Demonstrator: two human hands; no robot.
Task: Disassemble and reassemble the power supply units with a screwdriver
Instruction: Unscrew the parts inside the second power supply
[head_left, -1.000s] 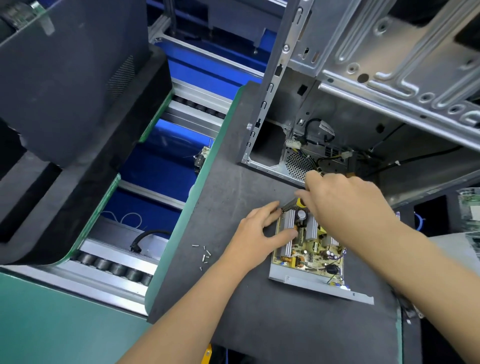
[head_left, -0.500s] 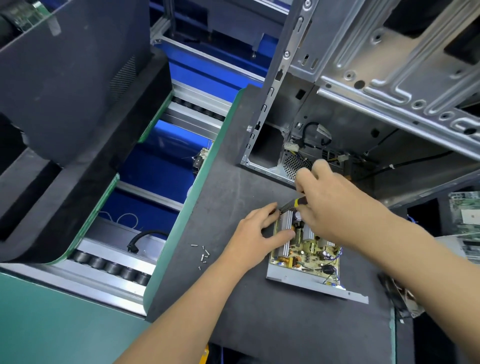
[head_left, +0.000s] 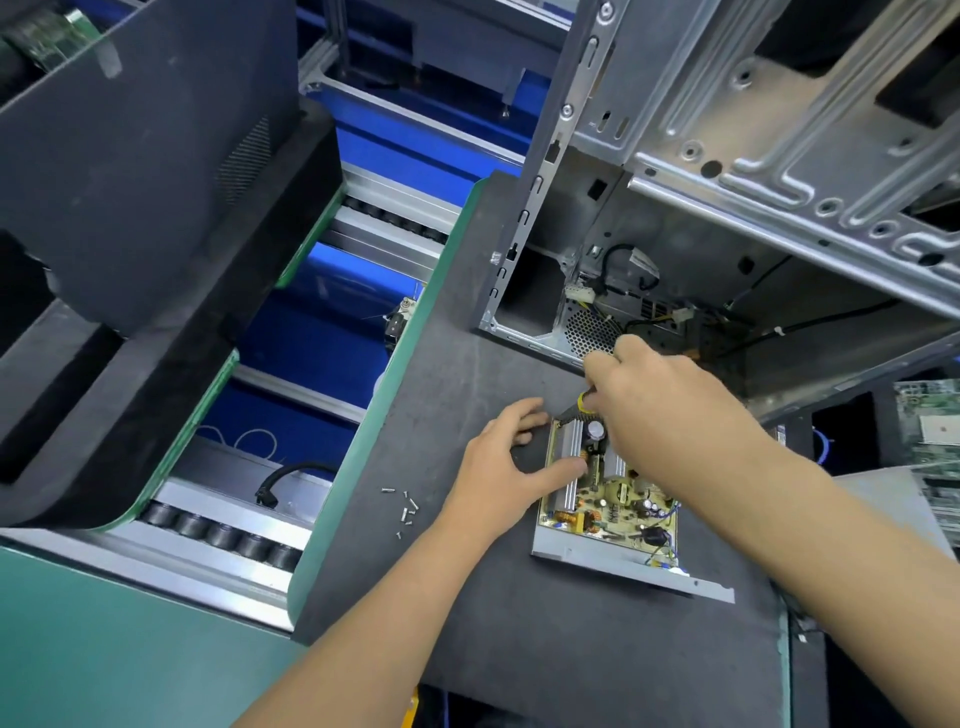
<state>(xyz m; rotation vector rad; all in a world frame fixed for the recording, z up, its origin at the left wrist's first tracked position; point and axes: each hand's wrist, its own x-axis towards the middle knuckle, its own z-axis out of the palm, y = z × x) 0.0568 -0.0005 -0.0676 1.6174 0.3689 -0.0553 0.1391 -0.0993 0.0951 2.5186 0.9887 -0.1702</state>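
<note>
Right hand (head_left: 670, 415) gripping screwdriver (head_left: 582, 408) at open power supply unit (head_left: 605, 499); left hand (head_left: 506, 462), fingers spread, bracing. Slipped tip could gouge board.

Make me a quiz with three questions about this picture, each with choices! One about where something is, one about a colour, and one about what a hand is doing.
1. Where do the loose screws lie?
A. On the grey mat, left of the left hand
B. Inside the computer case
C. On top of the circuit board

2. What colour is the edge of the grey mat?
A. Red
B. Green
C. White

3. What is the right hand doing?
A. Lying flat on the mat
B. Gripping a screwdriver
C. Holding a cable

Answers:
1. A: the screws sit on the mat, left of the left hand.
2. B: a green strip runs along the mat's left edge.
3. B: its fingers curl round the yellow and black screwdriver over the power supply unit.
</note>
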